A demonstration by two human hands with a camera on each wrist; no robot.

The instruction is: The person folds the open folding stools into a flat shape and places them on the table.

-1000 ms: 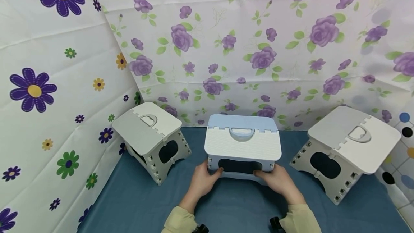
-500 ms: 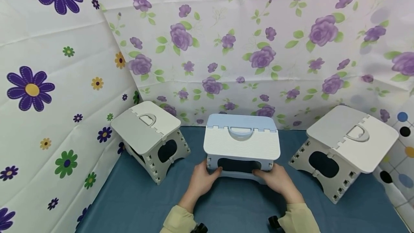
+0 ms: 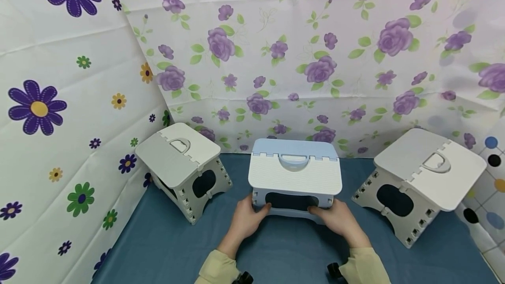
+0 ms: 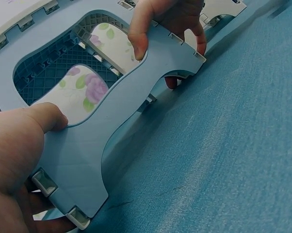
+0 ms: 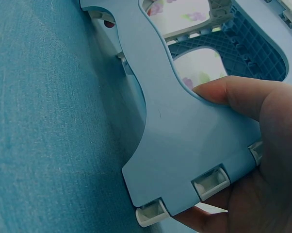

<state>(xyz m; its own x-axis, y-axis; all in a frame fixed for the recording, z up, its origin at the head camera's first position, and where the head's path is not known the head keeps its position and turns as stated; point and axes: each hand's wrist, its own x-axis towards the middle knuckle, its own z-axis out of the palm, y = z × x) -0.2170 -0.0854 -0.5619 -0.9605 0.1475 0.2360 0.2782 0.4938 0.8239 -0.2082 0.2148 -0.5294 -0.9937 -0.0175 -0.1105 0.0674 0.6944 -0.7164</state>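
A blue and white folding step stool (image 3: 296, 176) stands unfolded at the middle of the cloth-covered surface, its handle lying flat in the top. My left hand (image 3: 246, 219) grips its left side, the thumb hooked over the lower edge of the oval opening. On the opposite side my right hand (image 3: 340, 219) holds it the same way. In the left wrist view the blue leg panel (image 4: 88, 155) sits between thumb and fingers. The right wrist view shows the right thumb (image 5: 233, 94) over the opening's edge, with fingers partly hidden behind the hinged side.
A grey and white folding stool (image 3: 181, 157) stands unfolded at the left. Another grey and white stool (image 3: 430, 170) stands at the right, turned at an angle. Flowered curtains (image 3: 292, 56) hang behind and to the left. Blue cloth (image 3: 284, 249) covers the surface.
The head view has shifted very slightly. Both hands keep their grip on the blue and white stool, and no stool has visibly moved.
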